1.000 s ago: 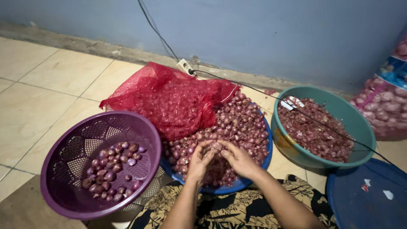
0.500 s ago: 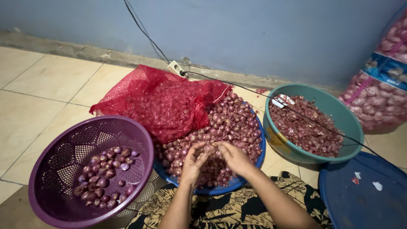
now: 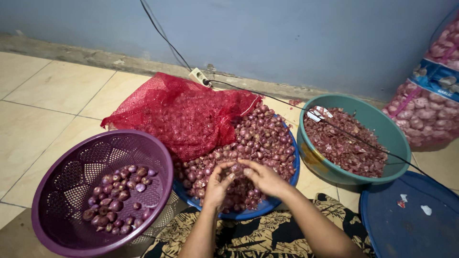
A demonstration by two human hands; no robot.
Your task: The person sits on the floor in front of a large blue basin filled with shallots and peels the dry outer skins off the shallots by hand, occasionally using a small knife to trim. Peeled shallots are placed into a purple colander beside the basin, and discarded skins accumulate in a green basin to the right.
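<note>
- Head view: the left hand (image 3: 217,185) and right hand (image 3: 262,177) meet over the heaped small red shallots (image 3: 258,143) in the shallow blue plastic tray (image 3: 287,179), fingers curled round one shallot (image 3: 236,168) pinched between them.
- That bulb could slip from the fingertips, being small and smooth-skinned, and drop back into the heap.
- A peeled bulb could miss the purple perforated plastic basket (image 3: 62,162), well left.
- The black cable (image 3: 306,112) across the teal basin of skins (image 3: 399,138) might snag a wrist.
</note>
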